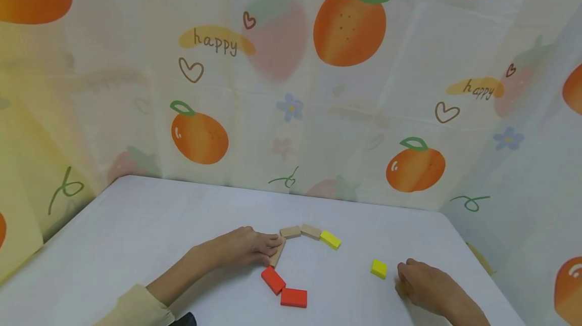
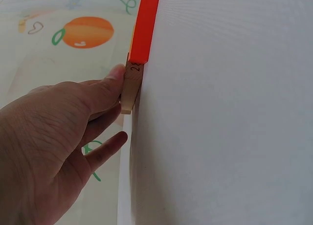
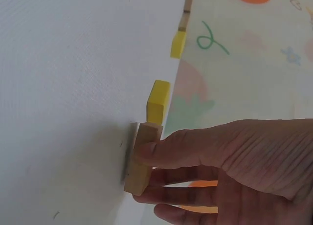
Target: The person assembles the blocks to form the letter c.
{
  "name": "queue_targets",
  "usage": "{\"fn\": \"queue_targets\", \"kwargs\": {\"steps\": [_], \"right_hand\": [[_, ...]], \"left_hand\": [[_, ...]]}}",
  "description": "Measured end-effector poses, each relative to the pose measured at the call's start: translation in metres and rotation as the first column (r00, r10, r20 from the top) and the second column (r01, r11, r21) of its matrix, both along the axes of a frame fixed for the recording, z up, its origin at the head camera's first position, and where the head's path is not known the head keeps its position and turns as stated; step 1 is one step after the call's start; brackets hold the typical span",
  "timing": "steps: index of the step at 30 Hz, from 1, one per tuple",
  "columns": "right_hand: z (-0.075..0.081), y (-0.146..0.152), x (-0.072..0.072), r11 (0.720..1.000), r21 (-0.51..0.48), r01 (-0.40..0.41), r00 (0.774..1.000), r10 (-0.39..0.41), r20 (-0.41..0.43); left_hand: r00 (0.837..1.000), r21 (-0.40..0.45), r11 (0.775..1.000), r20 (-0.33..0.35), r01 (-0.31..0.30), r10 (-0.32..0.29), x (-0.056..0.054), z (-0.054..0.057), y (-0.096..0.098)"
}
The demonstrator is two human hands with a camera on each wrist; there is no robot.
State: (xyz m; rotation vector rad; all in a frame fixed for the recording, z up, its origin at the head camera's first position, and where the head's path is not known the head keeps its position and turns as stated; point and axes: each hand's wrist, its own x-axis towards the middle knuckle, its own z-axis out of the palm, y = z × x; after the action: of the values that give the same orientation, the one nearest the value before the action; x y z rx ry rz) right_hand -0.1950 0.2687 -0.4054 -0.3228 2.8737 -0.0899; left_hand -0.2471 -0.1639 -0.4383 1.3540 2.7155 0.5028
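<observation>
My left hand pinches a plain wooden block lying at the left of a curved row, thumb and fingers at its sides. Dark markings show on that wooden block in the left wrist view. Just nearer lie two red blocks, end to end. Farther back, two more plain wooden blocks and a yellow block continue the curve. Over at the right, my right hand grips a wooden block between thumb and fingers, close to a separate yellow block.
All the blocks lie on a white table. Behind it hangs a curtain printed with oranges, which also runs along both sides. Part of a black object shows at the bottom edge, beside the left sleeve.
</observation>
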Motion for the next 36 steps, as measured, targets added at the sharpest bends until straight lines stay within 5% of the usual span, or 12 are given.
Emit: {"fn": "queue_targets", "kwargs": {"steps": [17, 22, 36], "right_hand": [[0.018, -0.015, 0.013, 0.998, 0.003, -0.058, 0.982, 0.058, -0.178], [0.022, -0.021, 0.019, 0.984, -0.038, -0.173, 0.962, 0.160, -0.220], [0.016, -0.061, 0.030, 0.858, -0.088, -0.506, 0.814, 0.441, -0.379]], "left_hand": [[1.000, -0.010, 1.000, 0.003, -0.002, 0.002, -0.002, -0.004, -0.001], [1.000, -0.007, 1.000, 0.016, -0.001, 0.001, -0.002, -0.003, 0.000], [1.000, -0.018, 1.000, 0.017, -0.022, 0.022, 0.001, -0.001, 0.000]]}}
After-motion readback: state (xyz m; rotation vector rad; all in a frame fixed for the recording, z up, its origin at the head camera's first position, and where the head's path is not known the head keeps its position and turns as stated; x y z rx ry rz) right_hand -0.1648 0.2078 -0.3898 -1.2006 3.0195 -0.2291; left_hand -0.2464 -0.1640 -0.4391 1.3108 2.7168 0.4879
